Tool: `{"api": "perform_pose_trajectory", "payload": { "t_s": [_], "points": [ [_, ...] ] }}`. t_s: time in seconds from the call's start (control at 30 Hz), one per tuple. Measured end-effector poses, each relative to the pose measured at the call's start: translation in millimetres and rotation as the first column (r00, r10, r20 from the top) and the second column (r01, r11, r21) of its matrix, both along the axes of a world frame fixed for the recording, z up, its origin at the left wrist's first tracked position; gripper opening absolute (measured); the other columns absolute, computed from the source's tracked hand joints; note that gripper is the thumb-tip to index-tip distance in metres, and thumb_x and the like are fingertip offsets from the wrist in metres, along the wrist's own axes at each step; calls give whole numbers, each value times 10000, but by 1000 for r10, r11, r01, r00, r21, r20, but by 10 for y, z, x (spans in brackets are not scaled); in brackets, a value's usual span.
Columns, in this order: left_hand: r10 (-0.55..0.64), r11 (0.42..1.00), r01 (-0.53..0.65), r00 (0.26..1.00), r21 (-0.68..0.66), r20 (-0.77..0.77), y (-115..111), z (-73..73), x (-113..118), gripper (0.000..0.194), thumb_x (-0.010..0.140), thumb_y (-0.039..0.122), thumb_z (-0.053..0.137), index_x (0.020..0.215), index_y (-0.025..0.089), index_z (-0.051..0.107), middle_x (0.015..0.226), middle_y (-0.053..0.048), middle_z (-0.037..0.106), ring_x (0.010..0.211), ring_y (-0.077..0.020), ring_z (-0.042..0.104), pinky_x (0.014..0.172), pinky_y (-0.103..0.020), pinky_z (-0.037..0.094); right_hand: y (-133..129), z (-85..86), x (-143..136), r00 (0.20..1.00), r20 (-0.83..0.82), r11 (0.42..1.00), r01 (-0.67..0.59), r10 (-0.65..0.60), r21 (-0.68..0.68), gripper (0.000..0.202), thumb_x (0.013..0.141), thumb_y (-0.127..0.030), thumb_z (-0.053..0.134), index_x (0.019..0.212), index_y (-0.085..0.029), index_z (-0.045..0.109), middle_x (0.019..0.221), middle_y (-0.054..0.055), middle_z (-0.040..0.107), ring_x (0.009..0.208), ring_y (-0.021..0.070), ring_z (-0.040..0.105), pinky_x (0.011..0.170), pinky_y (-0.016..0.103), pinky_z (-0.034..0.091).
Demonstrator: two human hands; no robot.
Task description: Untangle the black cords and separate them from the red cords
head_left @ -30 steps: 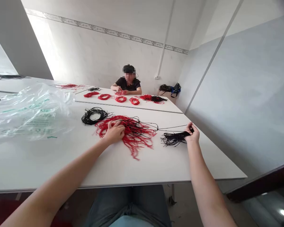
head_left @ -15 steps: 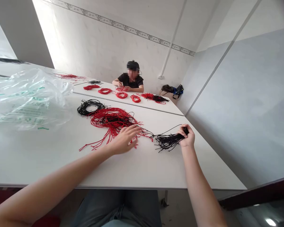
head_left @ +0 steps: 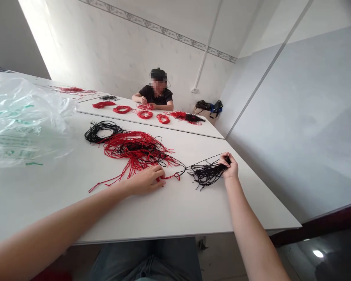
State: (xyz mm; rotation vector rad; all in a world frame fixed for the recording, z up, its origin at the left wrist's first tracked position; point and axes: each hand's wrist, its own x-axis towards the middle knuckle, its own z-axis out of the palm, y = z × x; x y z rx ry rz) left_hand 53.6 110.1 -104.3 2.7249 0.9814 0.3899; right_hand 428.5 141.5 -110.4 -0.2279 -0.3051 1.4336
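My right hand [head_left: 231,168] is closed around one end of a bundle of black cords [head_left: 206,173], whose loose ends fan out to the left over the table. My left hand [head_left: 148,180] rests low on the table with its fingers curled over some red cords [head_left: 172,176] at the near edge of a tangled pile. That pile mixes red cords [head_left: 114,147] with black cords [head_left: 140,149]. A thin black strand runs from the pile towards the bundle in my right hand. Behind the pile's left side lies a coil of black cord [head_left: 89,134].
A clear plastic bag [head_left: 26,128] with green print takes up the table's left side. Across the table [head_left: 193,218] a co-worker [head_left: 156,93] handles red cord. Several red coils [head_left: 122,109] and a red-and-black bunch [head_left: 190,117] lie on the far table. A wall stands at right.
My left hand has come down and closed over red cords at the pile's near edge; before, it hovered with fingers spread. The right hand still grips the black bundle. The view has shifted slightly.
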Motion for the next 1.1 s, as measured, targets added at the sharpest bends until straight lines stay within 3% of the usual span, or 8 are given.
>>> {"api": "perform_pose_trajectory", "payload": {
  "t_s": [0.27,0.4,0.5,0.57,0.7,0.87,1.0,1.1],
  "points": [
    [18,1000,-17,999,4,-45,13,24,-35,142,894,315,471,833,194,511,1003,-58,524,863,-202,548,707,-299,426,136,-208,455,946,-317,996,48,-70,-77,212,977,-239,365,898,-148,539,766,37,646,303,12,266,274,141,317],
    [-6,1000,7,998,11,-56,27,40,-38,164,901,332,460,823,197,514,1012,-59,532,882,-211,554,731,-308,431,71,-221,640,744,-666,997,72,-61,-11,117,906,-189,469,946,-158,573,835,33,666,312,11,248,261,153,263],
    [-9,1000,10,999,20,-54,38,36,-44,170,903,332,458,823,196,522,1016,-63,539,888,-216,549,755,-319,434,-27,-204,758,337,-933,987,53,123,149,109,836,-165,543,927,-190,597,896,11,671,325,18,256,258,163,242],
    [-5,999,7,999,33,-53,35,31,-49,171,904,333,459,827,197,528,1019,-63,540,892,-218,544,754,-323,432,-111,-198,832,-122,-938,945,60,325,320,78,809,-167,557,857,-211,600,889,1,670,346,40,309,271,176,261],
    [-21,999,23,998,36,-55,21,44,-55,254,910,407,471,780,197,529,1020,-58,539,900,-215,531,767,-329,432,-277,-181,949,-935,38,706,292,352,646,120,833,-256,523,719,-227,542,749,53,636,380,103,384,342,252,332],
    [-31,999,33,998,40,-61,25,75,-35,453,947,508,384,697,194,594,1032,-58,565,925,-214,535,799,-348,417,-317,-2,901,-439,860,572,648,-259,503,367,894,-566,386,744,-245,482,689,59,561,375,93,241,367,273,288],
    [-9,998,15,996,66,-88,22,65,-23,481,968,472,350,697,196,636,1060,-58,573,954,-218,533,813,-357,405,-143,117,533,-88,970,747,623,-227,231,435,772,-640,559,712,-213,500,616,12,536,375,65,257,390,251,310],
    [-24,996,31,996,81,-89,9,48,-33,451,965,452,372,720,197,652,1063,-62,564,947,-212,526,835,-360,404,-45,54,114,-57,998,858,513,33,1,379,590,-438,801,614,-160,544,465,-19,489,364,74,366,409,234,326]
  ]
}}
